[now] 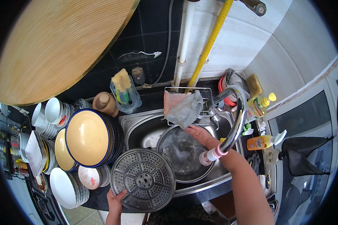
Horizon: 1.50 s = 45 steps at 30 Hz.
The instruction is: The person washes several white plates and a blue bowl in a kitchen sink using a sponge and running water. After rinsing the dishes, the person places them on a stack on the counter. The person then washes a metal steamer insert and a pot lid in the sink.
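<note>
A round perforated metal steamer plate is in my left hand, thumb on its top face near the rim. It is held over the sink's front edge, left of a metal basin in the stainless steel sink. Clear water swirls inside the basin. My right hand reaches across to the basin's far rim, just below a hanging grey mesh cloth. Whether its fingers grip the rim is hard to see. The curved chrome faucet arches over my right forearm, its pink-and-white nozzle above the basin.
Stacked enamel basins, white bowls and plates crowd the counter's left. A wire rack hangs behind the sink. A dish soap bottle and an orange spray bottle stand right. A large round woven lid looms upper left.
</note>
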Each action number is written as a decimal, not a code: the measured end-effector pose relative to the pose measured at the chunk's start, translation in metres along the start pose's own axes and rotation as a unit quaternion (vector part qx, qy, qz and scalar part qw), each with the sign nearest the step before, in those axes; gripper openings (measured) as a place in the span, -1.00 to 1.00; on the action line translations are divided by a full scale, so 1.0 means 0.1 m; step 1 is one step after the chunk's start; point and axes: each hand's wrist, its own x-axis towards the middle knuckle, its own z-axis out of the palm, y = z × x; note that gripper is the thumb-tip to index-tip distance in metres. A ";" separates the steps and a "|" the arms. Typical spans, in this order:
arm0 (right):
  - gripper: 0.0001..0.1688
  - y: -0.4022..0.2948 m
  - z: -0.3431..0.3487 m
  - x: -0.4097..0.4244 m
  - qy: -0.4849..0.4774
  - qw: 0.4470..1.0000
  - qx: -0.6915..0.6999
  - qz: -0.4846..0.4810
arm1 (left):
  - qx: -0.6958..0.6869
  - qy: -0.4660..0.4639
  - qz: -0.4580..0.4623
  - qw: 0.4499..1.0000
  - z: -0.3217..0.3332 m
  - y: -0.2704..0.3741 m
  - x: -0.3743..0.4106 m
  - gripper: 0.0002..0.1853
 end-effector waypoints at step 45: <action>-0.76 -1.14 -1.61 0.39 0.163 0.321 0.900 0.245 | 0.020 0.031 0.015 0.999 -0.27 0.16 -0.23 -0.60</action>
